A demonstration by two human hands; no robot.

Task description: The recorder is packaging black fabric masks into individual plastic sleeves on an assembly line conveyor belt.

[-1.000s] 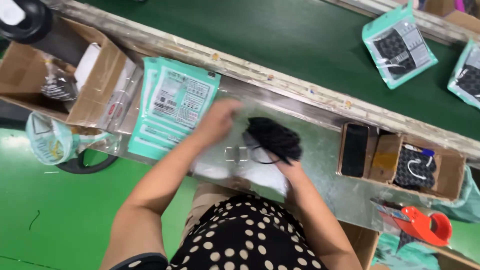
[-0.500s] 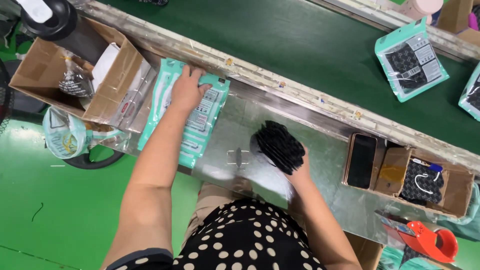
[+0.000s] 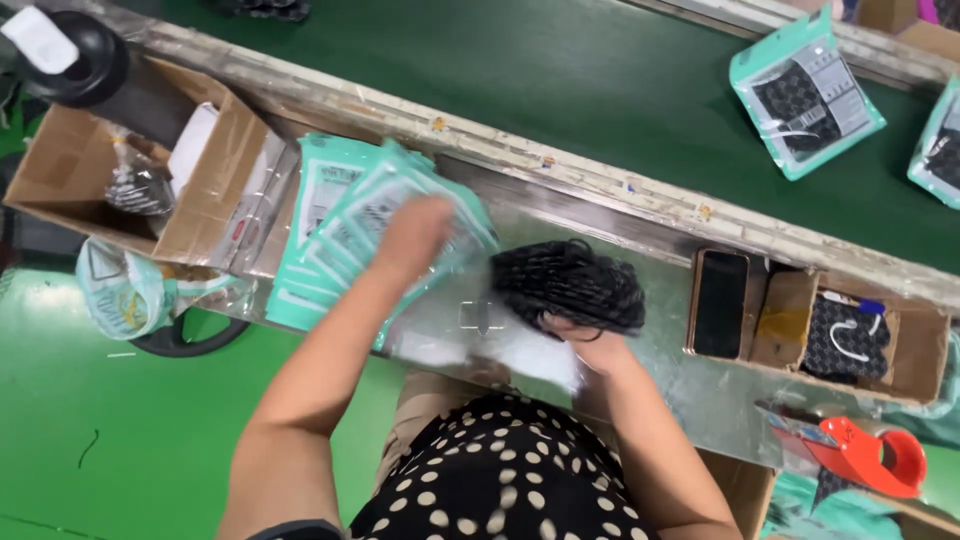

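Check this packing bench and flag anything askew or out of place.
The stack of teal pouches under the left hand is fanned out unevenly. The right hand holds a black mesh bundle. Nothing looks spilled or damaged.

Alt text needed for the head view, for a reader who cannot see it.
Seen from above, a person's left hand lifts a teal pouch off a stack of teal pouches, while the right hand holds a black woven item on a metal bench beside a green conveyor belt.

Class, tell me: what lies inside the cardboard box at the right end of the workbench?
The cardboard box holds a dark phone-like slab and a black patterned item with a white cord. Anything beneath them is hidden.
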